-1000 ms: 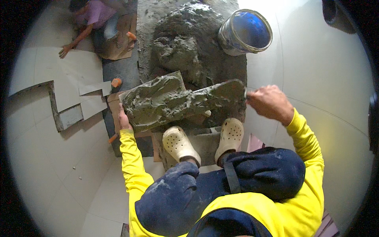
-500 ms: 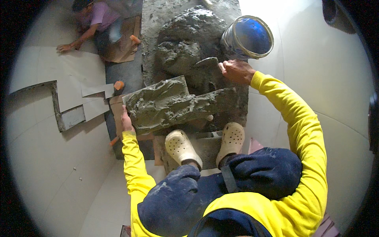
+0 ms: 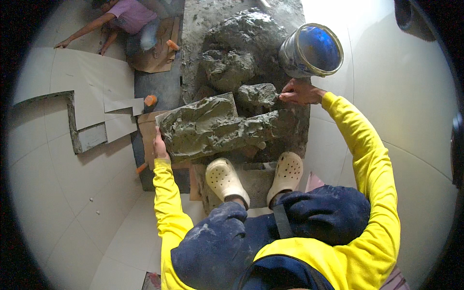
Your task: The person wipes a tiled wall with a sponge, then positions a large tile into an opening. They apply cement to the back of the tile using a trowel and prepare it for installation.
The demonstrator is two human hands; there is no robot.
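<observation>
My left hand (image 3: 161, 145) grips the left edge of a tile (image 3: 234, 100) cut to a stepped shape. Grey wet mortar (image 3: 200, 128) covers most of its upper face in rough, thick ridges. My right hand (image 3: 302, 92) is closed round the handle of a trowel (image 3: 277, 96), just beyond the tile's right part. A lump of mortar (image 3: 258, 94) hides nearly all of the trowel's blade. Past it lies a larger heap of mortar (image 3: 246, 31) on a dirty grey board (image 3: 195, 29).
A bucket (image 3: 296, 60), blue inside, stands beyond my right hand. At far left a co-worker (image 3: 133, 19) reaches over pale tiles (image 3: 89, 77) bordering a stepped gap. Orange pieces (image 3: 151, 100) lie between us. My cream clogs (image 3: 226, 179) are close to the tile's near edge.
The trowel has come up with a lump of mortar on its blade, and my right hand has turned. The co-worker has stretched an arm farther out over the tiles. The whole view has shifted slightly.
</observation>
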